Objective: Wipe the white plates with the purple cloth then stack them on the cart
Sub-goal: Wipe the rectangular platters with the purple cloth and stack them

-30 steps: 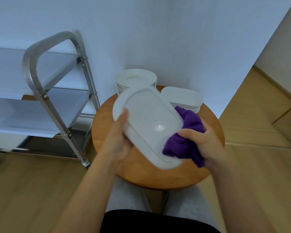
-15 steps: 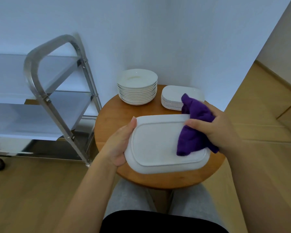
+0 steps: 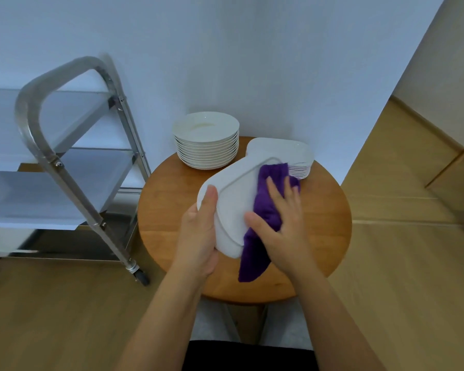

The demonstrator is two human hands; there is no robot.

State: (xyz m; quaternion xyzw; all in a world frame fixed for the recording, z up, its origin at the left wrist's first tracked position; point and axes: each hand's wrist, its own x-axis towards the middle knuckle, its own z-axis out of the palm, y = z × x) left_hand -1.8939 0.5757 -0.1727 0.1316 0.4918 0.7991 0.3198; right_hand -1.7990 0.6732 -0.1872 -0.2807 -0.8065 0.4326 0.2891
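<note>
My left hand (image 3: 198, 236) grips the near left edge of a white oblong plate (image 3: 236, 194), held tilted above the round wooden table (image 3: 172, 199). My right hand (image 3: 281, 218) lies flat with straight fingers on the purple cloth (image 3: 265, 207) and presses it against the plate's face. The cloth's lower end hangs past the plate's near edge. A stack of round white plates (image 3: 206, 140) stands at the table's back. Beside it, a stack of oblong white plates (image 3: 295, 151) is partly hidden by the held plate.
A metal cart (image 3: 65, 162) with pale shelves and a curved handle stands left of the table, its wheel (image 3: 141, 277) on the wood floor. A white wall rises behind the table. My knees show under the table's near edge.
The plate has turned from lying crosswise to slanting away to the right. My right hand flattened on the cloth and slid down the plate's face.
</note>
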